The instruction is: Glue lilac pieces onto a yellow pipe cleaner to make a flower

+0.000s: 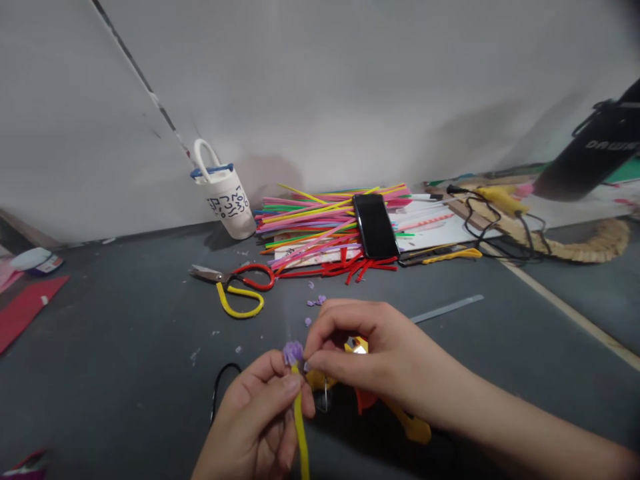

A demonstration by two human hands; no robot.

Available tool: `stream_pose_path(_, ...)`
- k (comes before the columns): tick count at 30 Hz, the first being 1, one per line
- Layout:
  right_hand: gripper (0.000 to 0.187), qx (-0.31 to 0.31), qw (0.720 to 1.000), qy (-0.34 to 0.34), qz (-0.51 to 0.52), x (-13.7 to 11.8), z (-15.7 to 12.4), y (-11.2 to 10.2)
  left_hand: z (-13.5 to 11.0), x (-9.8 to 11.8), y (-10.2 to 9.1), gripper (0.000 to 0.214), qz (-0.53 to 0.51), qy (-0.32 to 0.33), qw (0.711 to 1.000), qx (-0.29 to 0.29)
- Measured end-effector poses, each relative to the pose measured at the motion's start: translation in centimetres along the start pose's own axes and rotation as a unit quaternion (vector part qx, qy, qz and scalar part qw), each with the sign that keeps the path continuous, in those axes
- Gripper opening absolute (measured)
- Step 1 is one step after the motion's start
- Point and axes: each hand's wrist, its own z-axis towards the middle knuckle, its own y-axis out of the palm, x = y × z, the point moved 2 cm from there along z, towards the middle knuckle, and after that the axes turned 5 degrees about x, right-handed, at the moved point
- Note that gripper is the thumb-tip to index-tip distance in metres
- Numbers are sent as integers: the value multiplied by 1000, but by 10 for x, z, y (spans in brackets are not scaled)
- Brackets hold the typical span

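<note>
My left hand [263, 413] pinches a yellow pipe cleaner [301, 430] just under a small ruffled purple flower [293, 353] at its top. Thumb and forefinger of my right hand [357, 343] are closed on a tiny purple piece [306, 366], close beside the flower. Partly hidden beneath my right hand lies a yellow and orange glue gun [413, 427] with a wire stand. Beyond my fingers, several small purple scraps [317, 302] are scattered on the dark grey table [150, 373].
Scissors [235, 283] with red and yellow handles lie left of the scraps. Behind are a white tumbler [225, 200], a bundle of coloured pipe cleaners [310, 217] and a phone [376, 225]. A black bottle [590, 150] and another yellow glue gun [503, 199] stand right.
</note>
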Motion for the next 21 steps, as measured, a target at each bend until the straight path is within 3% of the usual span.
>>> stream_pose_path(16,14,31,997,-62,-47,2,0,6,-2,0,1,17,-20,-10,1000,-9)
stream_pose_path(21,15,48,989,-112,-87,3,-2,8,-2,-2,-2,20,-23,-15,1000,-7)
